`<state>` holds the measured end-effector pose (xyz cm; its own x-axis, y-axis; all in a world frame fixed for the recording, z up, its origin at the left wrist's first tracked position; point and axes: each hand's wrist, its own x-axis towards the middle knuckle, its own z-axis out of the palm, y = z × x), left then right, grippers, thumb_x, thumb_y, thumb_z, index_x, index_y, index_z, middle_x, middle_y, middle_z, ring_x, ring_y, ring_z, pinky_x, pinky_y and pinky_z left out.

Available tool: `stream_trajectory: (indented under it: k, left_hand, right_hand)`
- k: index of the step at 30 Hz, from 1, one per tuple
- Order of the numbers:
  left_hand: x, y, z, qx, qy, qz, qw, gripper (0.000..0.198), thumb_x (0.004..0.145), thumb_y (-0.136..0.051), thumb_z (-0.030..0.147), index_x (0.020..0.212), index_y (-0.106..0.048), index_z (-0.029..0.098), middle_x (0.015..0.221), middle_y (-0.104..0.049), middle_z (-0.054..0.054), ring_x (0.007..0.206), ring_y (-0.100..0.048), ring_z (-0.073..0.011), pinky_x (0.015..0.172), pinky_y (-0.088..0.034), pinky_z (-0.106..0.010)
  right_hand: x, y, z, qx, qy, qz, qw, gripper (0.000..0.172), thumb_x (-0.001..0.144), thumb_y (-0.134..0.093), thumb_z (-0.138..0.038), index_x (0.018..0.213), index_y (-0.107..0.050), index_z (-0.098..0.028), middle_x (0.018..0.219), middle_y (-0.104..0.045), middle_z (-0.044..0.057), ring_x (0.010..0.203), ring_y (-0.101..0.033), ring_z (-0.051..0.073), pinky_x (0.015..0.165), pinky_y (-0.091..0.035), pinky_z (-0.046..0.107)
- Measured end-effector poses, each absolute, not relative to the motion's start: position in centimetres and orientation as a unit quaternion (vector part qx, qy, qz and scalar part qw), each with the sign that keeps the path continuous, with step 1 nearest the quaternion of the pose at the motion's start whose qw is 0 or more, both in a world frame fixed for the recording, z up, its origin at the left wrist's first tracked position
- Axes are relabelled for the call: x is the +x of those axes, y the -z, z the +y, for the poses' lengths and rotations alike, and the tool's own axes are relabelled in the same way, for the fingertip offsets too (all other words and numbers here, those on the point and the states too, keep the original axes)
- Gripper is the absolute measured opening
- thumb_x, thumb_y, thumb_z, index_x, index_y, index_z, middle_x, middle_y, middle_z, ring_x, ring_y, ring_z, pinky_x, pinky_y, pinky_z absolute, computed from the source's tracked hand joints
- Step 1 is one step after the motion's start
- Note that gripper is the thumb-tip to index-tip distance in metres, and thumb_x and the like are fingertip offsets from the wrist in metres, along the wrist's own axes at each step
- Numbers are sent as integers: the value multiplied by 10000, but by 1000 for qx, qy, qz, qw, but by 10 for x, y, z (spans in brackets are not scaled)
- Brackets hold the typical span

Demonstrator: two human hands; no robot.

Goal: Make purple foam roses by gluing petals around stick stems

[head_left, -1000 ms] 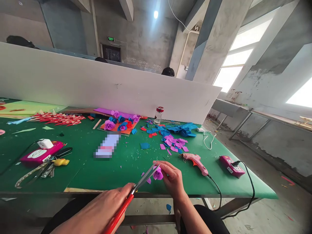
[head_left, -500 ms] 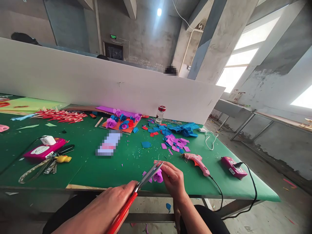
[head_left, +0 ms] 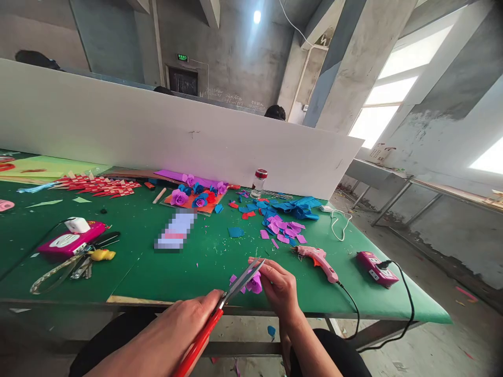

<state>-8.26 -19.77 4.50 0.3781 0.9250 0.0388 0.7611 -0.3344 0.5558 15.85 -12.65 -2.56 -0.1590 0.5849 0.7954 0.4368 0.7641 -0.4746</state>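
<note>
My left hand (head_left: 188, 319) is closed on scissors (head_left: 198, 340) with red handles; their metal blades slant up to the right and stand slightly apart. My right hand (head_left: 279, 285) is closed, its thumb and fingers pinched together by the blade tips. What it pinches is too small to make out. A purple paper flower (head_left: 255, 284) shows just below the blades, close to the right palm; whether the hand touches it I cannot tell. Small purple paper pieces (head_left: 232, 279) show left of the flower, partly behind the blades.
A pink glue gun (head_left: 320, 262) lies right of my hands, near a magenta power strip (head_left: 377, 269) with a black cord. Cut purple paper (head_left: 283, 228), blue paper (head_left: 298, 208), paper flowers (head_left: 179, 197) and a glass jar (head_left: 259, 184) stand before a white partition (head_left: 176, 125). Keys (head_left: 82, 269) lie left.
The scissor tips have shifted very slightly to the right by my right fingers. Otherwise both hands and the things on the table look the same.
</note>
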Motion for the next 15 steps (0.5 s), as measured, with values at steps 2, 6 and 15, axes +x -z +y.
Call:
stream_trajectory:
  k: [2,6,15]
  left_hand:
    - [-81,-51,-197,802,-157,515,261,231,821,-458,316,976,-621,265,797,-697,-9,744,-631,-170,598,-470,-203]
    - [-78,-48,-196,798,-153,505,291,221,826,-449,318,970,-606,258,754,-679,-5,702,-615,-164,564,-448,-200]
    - [-70,-39,-191,788,-102,525,305,148,836,-425,255,909,-551,226,664,-603,28,546,-515,-112,516,-354,-203]
  right_hand:
    - [158,26,-127,-335,-70,-758,555,303,912,-494,-145,1082,-708,-276,1027,-742,57,929,-711,193,813,-591,301]
    - [158,27,-126,-330,-76,-757,559,314,912,-498,-134,1096,-703,-284,1036,-741,48,933,-710,186,822,-585,290]
    - [157,27,-127,-331,-67,-759,557,319,910,-496,-126,1098,-700,-283,1037,-741,48,928,-711,183,815,-586,282]
